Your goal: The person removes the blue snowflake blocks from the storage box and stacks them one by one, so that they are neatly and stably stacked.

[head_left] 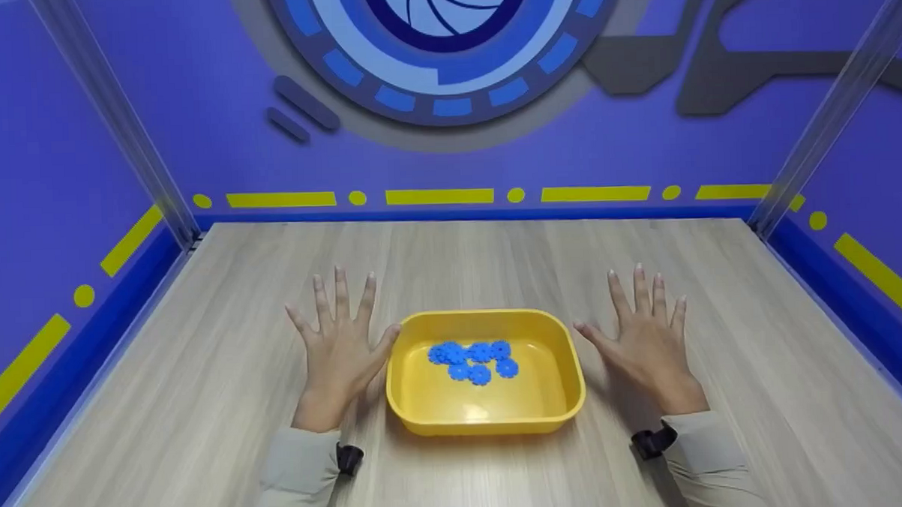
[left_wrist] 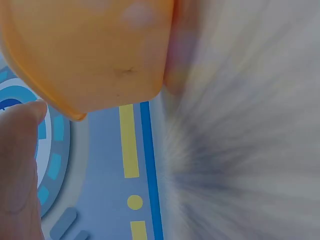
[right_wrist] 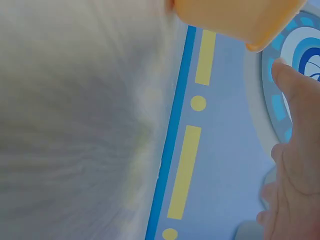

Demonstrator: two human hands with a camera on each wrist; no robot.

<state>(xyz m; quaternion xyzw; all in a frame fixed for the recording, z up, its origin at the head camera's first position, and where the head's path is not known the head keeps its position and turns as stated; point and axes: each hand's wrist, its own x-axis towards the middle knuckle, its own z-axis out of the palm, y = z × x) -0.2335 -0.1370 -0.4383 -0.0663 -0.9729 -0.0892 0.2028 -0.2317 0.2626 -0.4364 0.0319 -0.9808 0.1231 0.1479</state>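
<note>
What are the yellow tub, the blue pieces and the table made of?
Tub: probably smooth, glossy plastic, judging by its bright reflections. Pieces: perhaps plastic too, evenly blue; too small to be sure. Table: wood or wood-look laminate, soft sheen, showing pale grain.

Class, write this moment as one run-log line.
left hand: spread | right hand: spread | yellow tray: between hands, on table | blue pieces: inside tray

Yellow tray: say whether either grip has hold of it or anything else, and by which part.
Nothing is held: the left grip and right grip, fingers spread, flank the yellow tray.
</note>
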